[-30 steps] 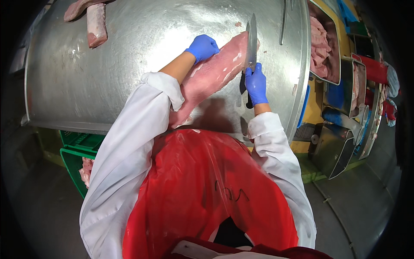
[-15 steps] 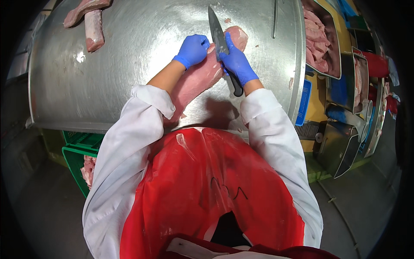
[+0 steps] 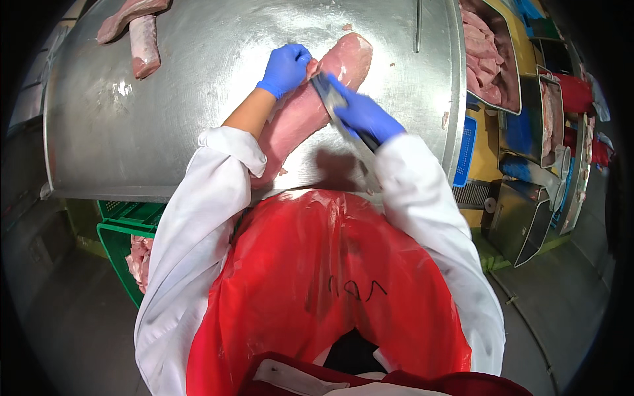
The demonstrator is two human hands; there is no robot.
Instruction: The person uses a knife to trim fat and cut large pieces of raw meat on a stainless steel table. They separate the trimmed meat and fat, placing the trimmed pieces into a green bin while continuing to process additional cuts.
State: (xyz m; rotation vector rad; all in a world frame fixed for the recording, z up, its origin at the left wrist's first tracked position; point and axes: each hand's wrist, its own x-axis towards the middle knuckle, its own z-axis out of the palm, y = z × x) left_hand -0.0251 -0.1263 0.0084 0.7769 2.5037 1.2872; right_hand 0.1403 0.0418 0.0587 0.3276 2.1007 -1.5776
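Note:
A long pale-pink piece of meat (image 3: 297, 122) lies slantwise on the metal table, its far end up and to the right. My left hand (image 3: 285, 68), in a blue glove, is closed at the meat's left side, pinching a small flap of its surface. In my right hand (image 3: 364, 111), also gloved in blue, is a black-handled knife (image 3: 325, 91). Its blade lies against the upper side of the meat, its tip close to the pinched flap. The right hand is slightly blurred, and part of the knife's handle is hidden under it.
Two more meat pieces (image 3: 144, 46) rest at the table's far left. A metal tray of meat (image 3: 481, 56) stands beyond the right edge, near a blue perforated crate (image 3: 465, 152). Below the table's left front is a green crate (image 3: 119, 257) with meat scraps. A thin metal rod (image 3: 418, 26) lies far right.
The knife has swung from pointing away across the meat to a slant toward my left hand. My left hand has moved slightly up and left, lifting the flap.

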